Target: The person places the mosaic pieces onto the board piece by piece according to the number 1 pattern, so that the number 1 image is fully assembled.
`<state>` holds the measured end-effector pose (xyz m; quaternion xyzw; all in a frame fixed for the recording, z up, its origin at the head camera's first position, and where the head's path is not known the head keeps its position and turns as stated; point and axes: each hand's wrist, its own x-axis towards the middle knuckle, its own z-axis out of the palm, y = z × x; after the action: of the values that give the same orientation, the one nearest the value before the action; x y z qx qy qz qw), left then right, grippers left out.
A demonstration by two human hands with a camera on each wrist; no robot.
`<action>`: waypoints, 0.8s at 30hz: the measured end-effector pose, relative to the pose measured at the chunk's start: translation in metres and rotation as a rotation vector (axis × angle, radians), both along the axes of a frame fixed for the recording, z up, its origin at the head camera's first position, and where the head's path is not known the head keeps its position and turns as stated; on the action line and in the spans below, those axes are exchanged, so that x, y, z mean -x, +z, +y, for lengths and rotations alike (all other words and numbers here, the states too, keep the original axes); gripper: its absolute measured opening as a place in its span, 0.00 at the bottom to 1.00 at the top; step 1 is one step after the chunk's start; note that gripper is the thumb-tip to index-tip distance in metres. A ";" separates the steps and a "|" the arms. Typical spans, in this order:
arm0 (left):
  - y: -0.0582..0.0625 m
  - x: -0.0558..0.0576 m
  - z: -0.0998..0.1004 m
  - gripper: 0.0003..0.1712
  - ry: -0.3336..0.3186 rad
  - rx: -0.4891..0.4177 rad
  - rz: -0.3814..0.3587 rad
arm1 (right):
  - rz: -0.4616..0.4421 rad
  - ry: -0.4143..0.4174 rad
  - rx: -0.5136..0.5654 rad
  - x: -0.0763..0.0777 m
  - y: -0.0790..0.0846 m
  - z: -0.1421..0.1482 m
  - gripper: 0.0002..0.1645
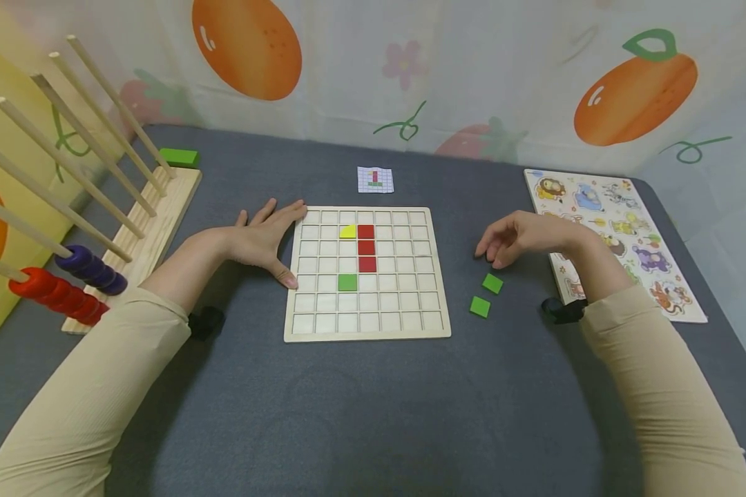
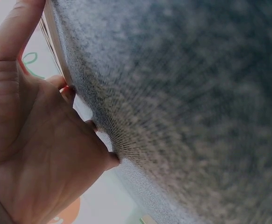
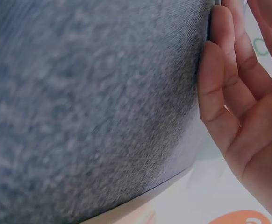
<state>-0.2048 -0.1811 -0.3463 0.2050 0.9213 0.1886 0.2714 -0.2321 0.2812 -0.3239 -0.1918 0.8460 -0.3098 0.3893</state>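
In the head view, a pale wooden grid board [image 1: 400,302] lies on the dark grey table. On it are a column of red square tiles [image 1: 366,247], a yellow tile with one rounded corner [image 1: 348,232] left of the top red one, and a green square tile [image 1: 347,282] lower left. My left hand [image 1: 255,238] spreads at the board's left side, fingertips at the upper left corner and thumb on the left edge. Right of the board, my right hand [image 1: 514,238] hovers low with loosely bent fingers, nothing visible in them. Two loose green tiles [image 1: 492,283] [image 1: 480,306] lie just below it.
A small printed pattern card [image 1: 375,180] lies behind the board. On the left stands a wooden peg rack [image 1: 180,190] with red rings [image 1: 56,295] and purple rings [image 1: 96,268], a green block [image 1: 180,158] behind it. An animal picture board [image 1: 622,228] lies at the right.
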 end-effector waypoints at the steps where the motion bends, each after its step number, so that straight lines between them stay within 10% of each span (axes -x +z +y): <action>1: 0.000 0.000 0.000 0.80 0.000 -0.001 0.000 | -0.023 0.005 0.006 0.000 0.000 0.001 0.22; 24: 0.000 -0.001 0.000 0.81 0.011 0.005 -0.003 | -0.056 0.154 -0.079 -0.005 -0.006 -0.008 0.22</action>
<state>-0.2041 -0.1813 -0.3466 0.1992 0.9224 0.1882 0.2721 -0.2275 0.2732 -0.3296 -0.2323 0.8290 -0.2507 0.4427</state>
